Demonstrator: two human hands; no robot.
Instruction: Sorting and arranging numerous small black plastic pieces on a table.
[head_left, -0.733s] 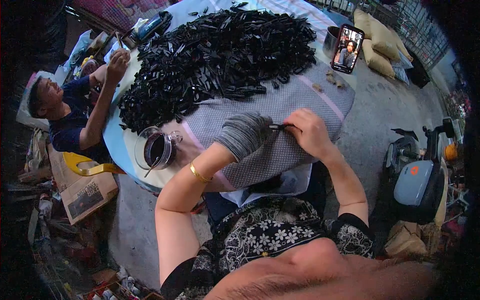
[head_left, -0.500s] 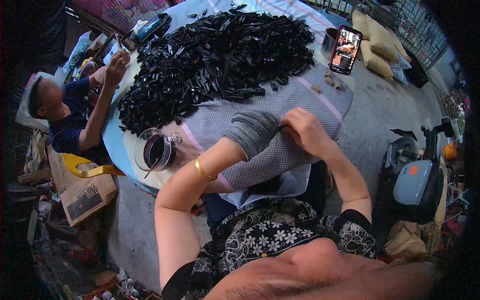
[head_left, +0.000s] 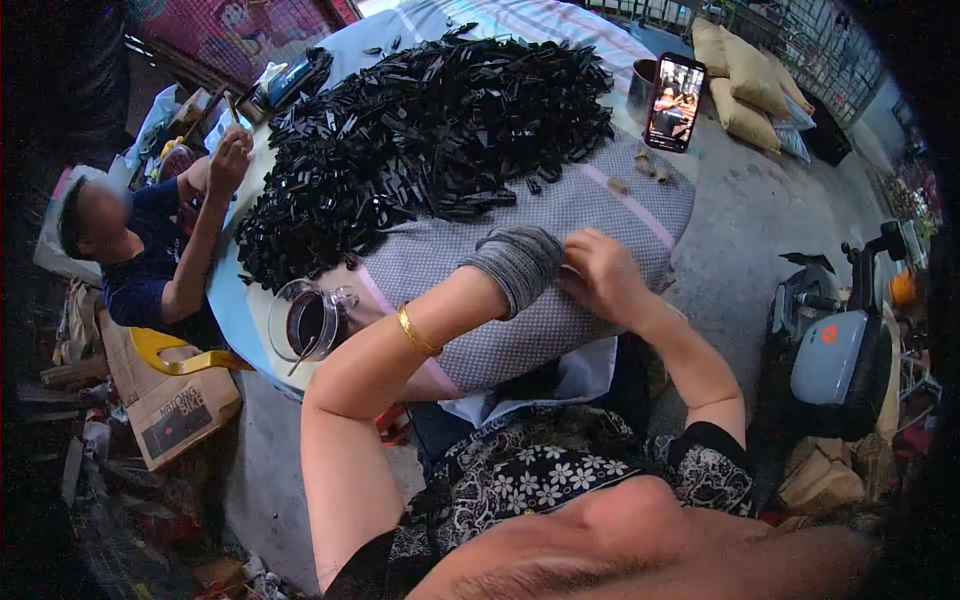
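A round table (head_left: 640, 215) with a grey cloth carries a big pile of black parts (head_left: 430, 150) on its far side. A co-worker (head_left: 140, 250) sits at the left. A phone (head_left: 675, 102) stands at the far right, and a glass jug (head_left: 310, 322) is near the left edge. The left hand (head_left: 515, 265) wears a grey glove, and the bare right hand (head_left: 603, 275) touches it, fingers curled. I cannot tell if either hand grips something.
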